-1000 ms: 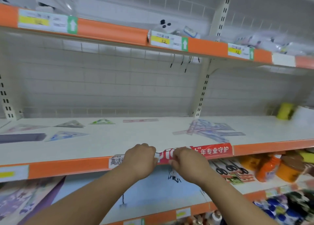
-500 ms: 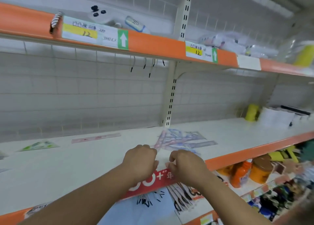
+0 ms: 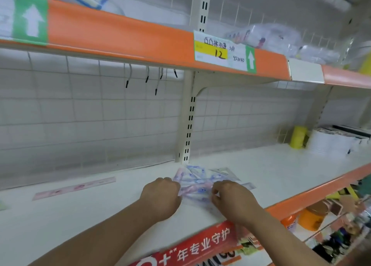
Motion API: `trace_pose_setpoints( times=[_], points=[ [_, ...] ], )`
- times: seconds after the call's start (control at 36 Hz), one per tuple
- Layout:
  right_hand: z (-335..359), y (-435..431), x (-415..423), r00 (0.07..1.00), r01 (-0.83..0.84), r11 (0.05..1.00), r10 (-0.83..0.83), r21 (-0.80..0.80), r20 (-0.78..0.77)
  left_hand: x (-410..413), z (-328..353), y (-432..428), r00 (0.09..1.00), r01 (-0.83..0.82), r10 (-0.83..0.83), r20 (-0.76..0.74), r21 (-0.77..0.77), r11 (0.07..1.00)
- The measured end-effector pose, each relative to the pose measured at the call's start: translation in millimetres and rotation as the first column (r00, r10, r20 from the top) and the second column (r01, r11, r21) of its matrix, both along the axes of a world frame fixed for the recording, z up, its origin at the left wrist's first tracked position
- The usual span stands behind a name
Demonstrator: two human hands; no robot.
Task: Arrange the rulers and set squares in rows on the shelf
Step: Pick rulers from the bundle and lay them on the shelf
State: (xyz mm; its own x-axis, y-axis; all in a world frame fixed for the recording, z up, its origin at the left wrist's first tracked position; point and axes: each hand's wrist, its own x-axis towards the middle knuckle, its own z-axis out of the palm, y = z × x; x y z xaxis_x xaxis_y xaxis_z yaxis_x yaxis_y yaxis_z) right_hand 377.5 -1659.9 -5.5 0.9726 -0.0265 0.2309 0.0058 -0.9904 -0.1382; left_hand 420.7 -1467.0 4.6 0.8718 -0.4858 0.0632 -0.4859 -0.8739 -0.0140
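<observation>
Both hands have moved off the shelf [image 3: 271,171] edge to the pile [image 3: 200,182]. Left hand [image 3: 160,197] and right hand [image 3: 233,202] flank it, fingers curled; can't tell if gripping. One ruler [image 3: 74,187] lies well left. Sorting likely starts now.

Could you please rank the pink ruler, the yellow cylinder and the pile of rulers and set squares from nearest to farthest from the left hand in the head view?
1. Pile of rulers and set squares, right against the left hand, on its right.
2. Pink ruler, lying to its left.
3. Yellow cylinder, far right at the back of the shelf.
</observation>
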Motion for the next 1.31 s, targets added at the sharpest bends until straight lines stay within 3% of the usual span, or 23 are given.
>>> trace_pose_setpoints(
  times=[0.58, 0.67, 0.75, 0.83, 0.89, 1.0, 1.17, 1.31],
  points=[
    [-7, -137, 110, 0.954, -0.293, 0.951, 0.285, -0.098, -0.087, 35, -17, -98, 0.922, -0.386, 0.385, -0.021, -0.002, 0.923],
    [-10, -150, 117, 0.941, -0.333, 0.937, 0.323, -0.101, -0.105, 28, -20, -111, 0.922, -0.387, 0.386, -0.039, -0.027, 0.922],
    [-13, -160, 121, 0.920, -0.383, 0.914, 0.366, -0.132, -0.137, 28, -26, -117, 0.965, -0.216, 0.229, 0.129, -0.105, 0.971],
    [-15, -164, 122, 0.912, -0.399, 0.911, 0.383, -0.100, -0.148, 29, -40, -117, 0.979, -0.180, 0.170, -0.115, -0.083, 0.980],
    [-17, -166, 123, 0.901, -0.419, 0.905, 0.405, -0.069, -0.157, 29, -42, -118, 0.973, -0.176, 0.160, -0.167, -0.082, 0.981],
    [-20, -164, 123, 0.871, -0.464, 0.886, 0.452, -0.019, -0.191, 30, -44, -119, 0.957, -0.273, 0.264, -0.121, -0.060, 0.960],
    [-24, -166, 127, 0.797, -0.554, 0.831, 0.546, 0.047, -0.258, 30, -46, -101, 0.844, -0.533, 0.532, -0.060, 0.006, 0.846],
    [-27, -168, 128, 0.772, -0.590, 0.807, 0.572, 0.022, -0.277, 28, -60, -86, 0.836, -0.540, 0.538, -0.104, 0.011, 0.841]
  ],
)
